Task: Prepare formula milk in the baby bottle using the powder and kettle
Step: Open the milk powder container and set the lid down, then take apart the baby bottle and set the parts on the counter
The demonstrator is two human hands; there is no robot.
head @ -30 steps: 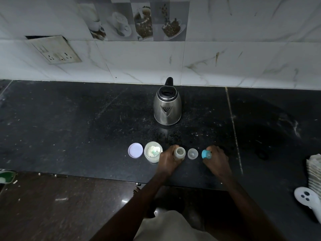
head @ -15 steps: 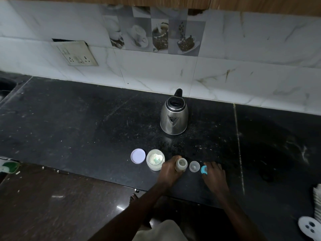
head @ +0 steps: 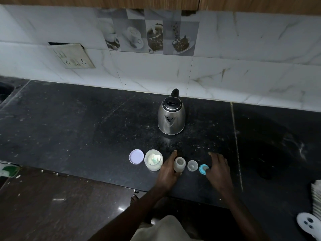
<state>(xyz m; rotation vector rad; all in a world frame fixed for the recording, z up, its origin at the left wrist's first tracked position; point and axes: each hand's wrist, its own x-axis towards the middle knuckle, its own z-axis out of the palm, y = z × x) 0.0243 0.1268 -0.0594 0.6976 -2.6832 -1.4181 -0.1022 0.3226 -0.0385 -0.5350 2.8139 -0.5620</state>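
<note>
One baby bottle (head: 179, 164) in left hand (head: 167, 172)

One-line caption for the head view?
Left hand grips the small translucent baby bottle; right hand beside the blue teat ring, steel kettle behind.

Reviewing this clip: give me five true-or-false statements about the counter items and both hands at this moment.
1. The stainless steel kettle stands upright behind the row of small items. True.
2. The round lavender lid sits on the clear powder jar. False: it lies flat on the black counter, beside the open jar.
3. The left hand holds the translucent baby bottle. True.
4. The right hand grips the kettle's handle. False: it is down by the blue teat ring, fingers spread.
5. The bottle is capped. False: its mouth is open, and the clear dome cap stands beside it.
</note>
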